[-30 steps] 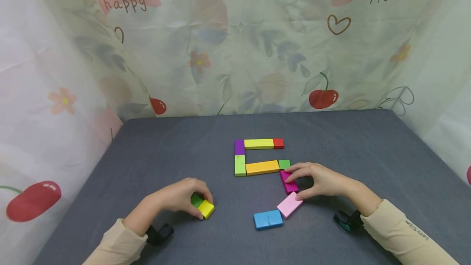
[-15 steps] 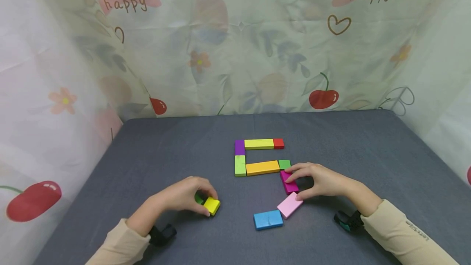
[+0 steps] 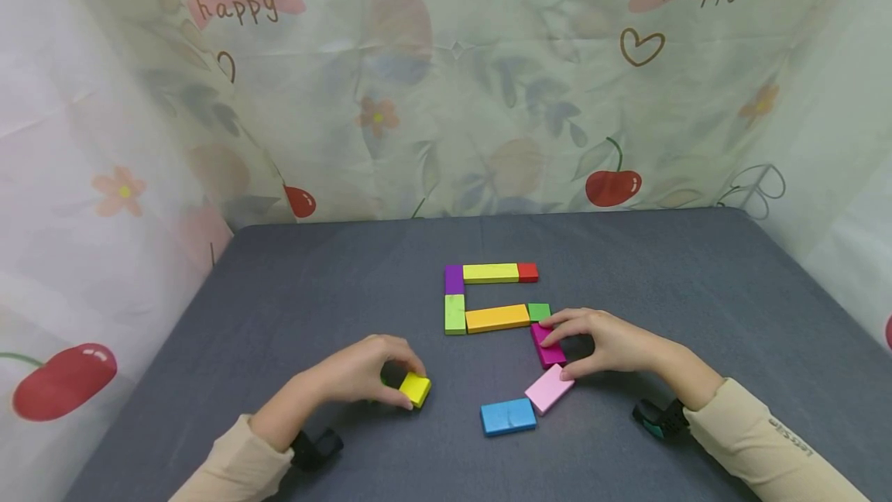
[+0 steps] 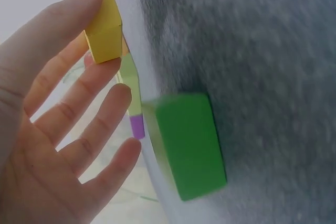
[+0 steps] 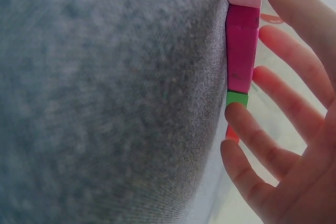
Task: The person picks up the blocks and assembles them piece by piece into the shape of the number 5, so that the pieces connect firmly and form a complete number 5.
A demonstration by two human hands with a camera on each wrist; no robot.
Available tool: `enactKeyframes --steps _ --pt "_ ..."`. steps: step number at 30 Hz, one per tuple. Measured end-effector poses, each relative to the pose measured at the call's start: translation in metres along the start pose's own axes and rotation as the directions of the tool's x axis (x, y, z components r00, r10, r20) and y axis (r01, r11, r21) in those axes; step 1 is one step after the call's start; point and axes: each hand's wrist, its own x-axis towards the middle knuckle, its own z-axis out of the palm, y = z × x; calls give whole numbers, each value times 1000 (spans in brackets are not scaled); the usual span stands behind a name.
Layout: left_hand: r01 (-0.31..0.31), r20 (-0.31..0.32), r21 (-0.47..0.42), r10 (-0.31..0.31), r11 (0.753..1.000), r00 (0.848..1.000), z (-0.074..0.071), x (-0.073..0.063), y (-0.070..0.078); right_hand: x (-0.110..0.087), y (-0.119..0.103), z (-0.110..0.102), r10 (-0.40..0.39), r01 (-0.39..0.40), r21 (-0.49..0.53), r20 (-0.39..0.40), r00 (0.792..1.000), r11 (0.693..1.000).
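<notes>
My left hand (image 3: 372,369) pinches a yellow block (image 3: 416,390) between thumb and fingertips, low over the table. In the left wrist view, a green block (image 4: 189,148) lies on the cloth apart from the fingers; the head view mostly hides it behind the hand. My right hand (image 3: 613,343) rests with spread, fairly straight fingers at the line of blocks. Its thumb touches the pink block (image 3: 549,388), and its fingertips are at the magenta block (image 3: 545,348) and the small green block (image 3: 539,312). A blue block (image 3: 508,417) meets the pink one's lower corner.
Purple (image 3: 454,280), light green (image 3: 454,314), orange (image 3: 497,319), long yellow (image 3: 490,273) and red (image 3: 527,273) blocks continue the joined outline at mid-table. Dark grey cloth (image 3: 334,269) covers the table. A printed curtain (image 3: 446,99) stands behind it.
My left hand has slid to the right with the yellow block. The green block behind it, plainly seen earlier, is now mostly hidden by the hand. My right hand has stayed put.
</notes>
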Motion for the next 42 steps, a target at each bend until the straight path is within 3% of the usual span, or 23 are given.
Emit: enactKeyframes --steps 6,19,27,42 --pt "-6 3 14 6 1000 1000 6 5 7 0 -1 0 5 -5 6 6 1000 1000" --pt "80 -30 86 -78 993 997 18 12 22 0 -1 0 28 -29 18 19 999 999" --pt "68 -58 128 -61 989 996 25 16 27 0 0 0 26 -26 22 20 999 999" --pt "60 -50 188 -52 980 997 33 23 37 0 -1 0 22 -22 20 16 1000 1000"
